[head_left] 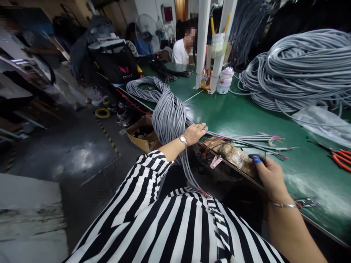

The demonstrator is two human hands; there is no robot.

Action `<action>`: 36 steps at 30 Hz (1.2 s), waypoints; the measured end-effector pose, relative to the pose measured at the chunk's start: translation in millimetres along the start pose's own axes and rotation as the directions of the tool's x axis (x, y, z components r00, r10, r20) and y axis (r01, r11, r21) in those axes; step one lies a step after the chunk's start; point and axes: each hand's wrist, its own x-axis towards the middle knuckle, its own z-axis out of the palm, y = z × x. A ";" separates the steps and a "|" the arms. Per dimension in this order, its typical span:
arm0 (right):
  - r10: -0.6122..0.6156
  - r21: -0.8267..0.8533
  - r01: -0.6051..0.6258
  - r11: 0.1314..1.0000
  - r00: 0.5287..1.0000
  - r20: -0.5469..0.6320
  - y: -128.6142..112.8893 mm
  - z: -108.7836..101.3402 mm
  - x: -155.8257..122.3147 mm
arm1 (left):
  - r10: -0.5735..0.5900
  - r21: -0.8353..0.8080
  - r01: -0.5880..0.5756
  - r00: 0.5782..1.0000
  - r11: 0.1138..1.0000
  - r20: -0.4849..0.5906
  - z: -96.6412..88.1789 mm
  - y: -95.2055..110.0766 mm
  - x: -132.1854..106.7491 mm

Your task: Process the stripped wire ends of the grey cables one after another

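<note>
Left hand (195, 134), centre of the frame: the fingers curl over a bundle of grey cables (169, 115) and grasp it at the table edge. Right hand (271, 176), right of centre: thumb and fingers are pinched together on a dark piece (252, 156), too indistinct to identify; a blue wrap covers the thumb tip. The cables lie looped on the green table (210, 109), from upper centre down to the left hand; their stripped ends reach right of centre, and some strands hang over the edge at lower centre.

Containers. Left of centre, below the table edge, an open cardboard box (148, 147) holds small dark items, not separately distinguishable. At upper centre-right, a translucent cup (218, 44) on a white post contains yellow-handled tools, upright. At the foot of the post stands a small yellow holder (206, 79) with red handles showing above it. Just right of it is a white-and-lilac jar (225, 81), its contents hidden. A black bag (117, 67) sits at upper left; its contents cannot be told. Clear plastic (325, 126) lies at the right, below a large grey coil (307, 71).

Between the hands, a film-wrapped strip (233, 155) runs along the edge, beside a pink clip (216, 162). Orange-handled cutters (340, 157) lie at far right.
</note>
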 end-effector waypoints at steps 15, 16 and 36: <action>0.006 0.059 -0.009 0.998 0.999 0.042 -3.9 1.3 0.8 | -0.441 -0.369 0.307 0.819 0.877 -0.366 -71.2 -9.8 49.0; 0.004 0.070 -0.007 0.998 0.999 0.050 -4.1 1.2 0.7 | -0.386 -0.405 0.219 0.833 0.888 -0.396 -82.6 -0.9 53.1; -0.114 0.004 0.115 0.993 0.992 -0.046 -9.4 -1.8 -17.0 | 0.241 -0.877 0.476 0.845 0.068 0.478 -80.2 89.7 -136.9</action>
